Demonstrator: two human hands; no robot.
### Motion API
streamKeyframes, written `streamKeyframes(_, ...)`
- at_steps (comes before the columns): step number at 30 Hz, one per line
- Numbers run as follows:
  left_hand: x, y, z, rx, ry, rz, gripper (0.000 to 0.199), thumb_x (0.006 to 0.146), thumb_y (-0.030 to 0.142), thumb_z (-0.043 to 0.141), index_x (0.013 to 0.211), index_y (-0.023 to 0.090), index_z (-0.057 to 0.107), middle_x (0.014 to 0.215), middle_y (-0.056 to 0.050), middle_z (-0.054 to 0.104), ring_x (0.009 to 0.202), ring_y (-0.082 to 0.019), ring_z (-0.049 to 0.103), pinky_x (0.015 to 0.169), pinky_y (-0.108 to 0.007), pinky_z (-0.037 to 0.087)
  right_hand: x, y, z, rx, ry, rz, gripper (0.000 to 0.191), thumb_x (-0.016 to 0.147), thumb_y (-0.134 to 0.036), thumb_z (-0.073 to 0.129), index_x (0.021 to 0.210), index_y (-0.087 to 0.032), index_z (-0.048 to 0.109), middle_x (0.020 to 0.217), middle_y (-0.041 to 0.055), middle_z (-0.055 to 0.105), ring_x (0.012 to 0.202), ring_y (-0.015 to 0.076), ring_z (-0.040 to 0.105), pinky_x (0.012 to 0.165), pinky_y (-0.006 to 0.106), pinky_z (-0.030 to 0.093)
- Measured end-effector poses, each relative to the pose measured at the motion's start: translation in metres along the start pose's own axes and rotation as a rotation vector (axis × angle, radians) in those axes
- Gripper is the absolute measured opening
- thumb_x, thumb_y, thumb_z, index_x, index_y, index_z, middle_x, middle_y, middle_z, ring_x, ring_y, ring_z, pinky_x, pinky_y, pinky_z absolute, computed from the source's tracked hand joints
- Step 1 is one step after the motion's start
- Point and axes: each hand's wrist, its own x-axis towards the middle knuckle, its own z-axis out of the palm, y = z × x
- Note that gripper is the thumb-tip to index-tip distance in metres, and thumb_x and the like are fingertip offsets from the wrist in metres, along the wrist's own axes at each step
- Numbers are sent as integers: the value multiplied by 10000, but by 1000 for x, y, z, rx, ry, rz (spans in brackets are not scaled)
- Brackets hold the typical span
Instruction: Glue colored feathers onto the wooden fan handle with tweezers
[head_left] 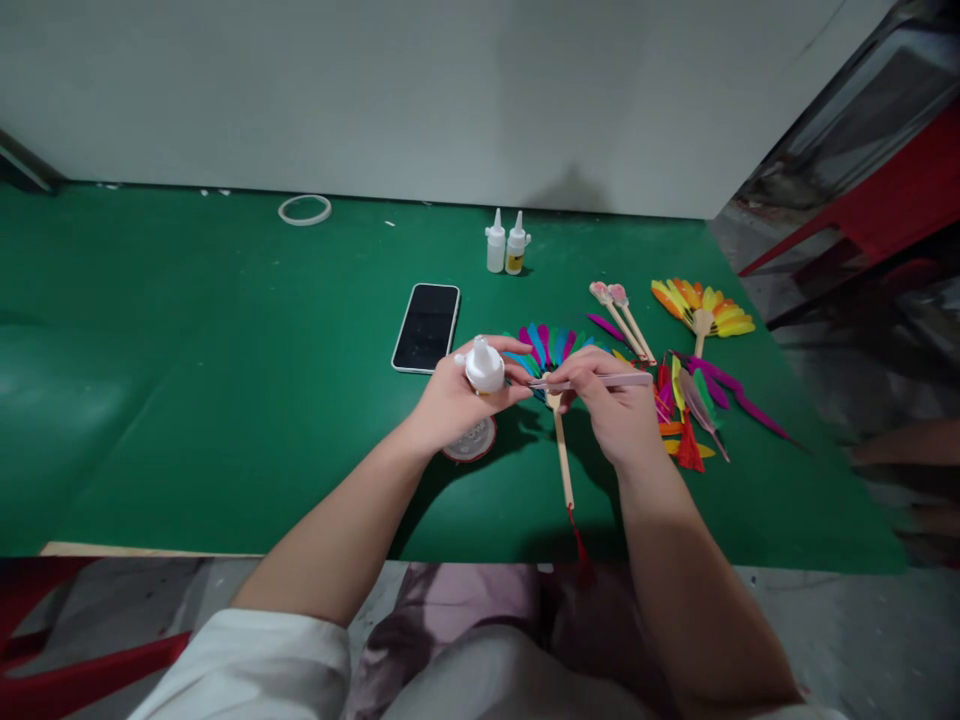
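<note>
A white glue bottle (484, 368) with a pointed nozzle sits in the grasp of my left hand (450, 395). My right hand (611, 400) is closed on pinkish tweezers (626, 380), whose tips point left toward my left fingers. Under both hands lies a feather fan (564, 450) with a wooden handle, blue, green and purple feathers, and a red tassel (582, 555) hanging over the table's front edge. My fingers hide part of the fan's centre. Below my left wrist, a round container (472, 440) is partly covered by the hand.
Two small glue bottles (505, 248) stand at the back, with a phone (426, 328) nearer me. To the right lie a yellow-orange feather fan (703, 310), wooden sticks with pink heads (622, 315) and loose feathers (694, 400). A white ring (304, 210) rests on the green table (187, 380).
</note>
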Motion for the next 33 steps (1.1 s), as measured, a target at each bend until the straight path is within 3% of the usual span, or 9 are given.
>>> streamKeyframes(15,1,-2,-4,37,120,-33,325,601,230,803,856,165,612,682,4,668,631,-111,624,619,-228,498,-1,-4,3,-7,67,-27,212,860,-328,577,723,-238,712,701,0,612,608,106,583,478,227,480)
streamKeyframes(19,0,0,-5,67,130,1,363,636,201,784,962,167,629,710,-2,682,635,-97,615,625,-213,493,2,0,-1,56,132,-11,239,848,-386,585,714,-229,706,690,-2,599,556,99,571,443,225,459)
streamKeyframes(23,-1,3,-4,37,105,-26,450,680,222,755,1099,178,596,726,-9,696,678,-120,648,669,-237,521,3,2,-3,-26,184,6,337,853,-464,548,690,-211,698,671,7,590,528,99,537,473,248,454)
streamKeyframes(27,-1,5,-3,25,86,-39,449,714,239,727,1136,183,583,742,-20,706,718,-142,672,708,-265,537,2,-1,-3,-152,243,-53,386,877,-456,512,627,-207,668,738,27,598,680,130,585,597,275,480)
streamKeyframes(30,0,4,-2,74,122,-13,431,665,202,762,1068,171,614,742,-28,694,711,-149,666,710,-275,531,1,-4,-3,-185,198,-66,423,906,-429,472,588,-198,630,807,38,614,778,145,603,689,298,483)
streamKeyframes(33,1,3,-2,99,144,-8,390,617,197,792,971,163,633,712,-18,668,686,-147,648,688,-280,522,-1,-5,-1,-170,84,-40,364,921,-402,456,675,-204,638,765,15,613,632,111,569,631,286,467)
